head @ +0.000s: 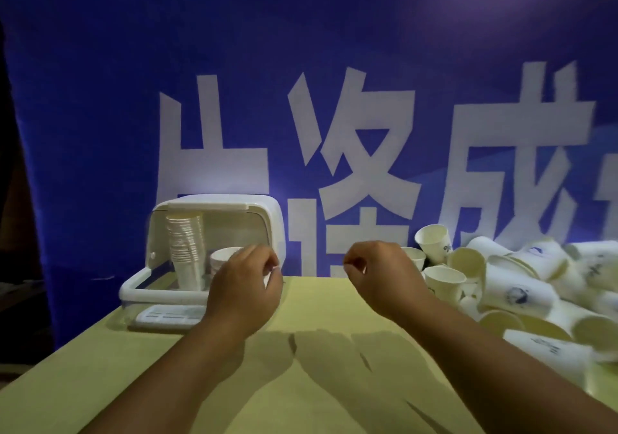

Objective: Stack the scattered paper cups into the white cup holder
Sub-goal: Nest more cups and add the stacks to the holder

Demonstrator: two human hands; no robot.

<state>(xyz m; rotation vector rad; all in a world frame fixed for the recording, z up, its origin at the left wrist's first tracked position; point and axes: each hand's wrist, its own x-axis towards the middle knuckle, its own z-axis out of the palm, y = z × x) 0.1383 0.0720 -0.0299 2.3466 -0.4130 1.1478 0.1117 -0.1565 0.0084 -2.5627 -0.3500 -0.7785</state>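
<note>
The white cup holder stands at the table's back left, its lid raised. Inside it, a tall stack of paper cups stands on the left and a short stack sits beside it. Scattered paper cups lie in a heap at the right; some are upright and most are on their sides. My left hand hovers just in front of the short stack, fingers loosely curled and holding nothing. My right hand hovers mid-table, left of the heap, also loosely curled and holding nothing.
The yellow table stretches toward me under both forearms. A white slotted tray lies flat in front of the holder. A blue banner with large white characters hangs right behind the table. The table's left edge runs diagonally.
</note>
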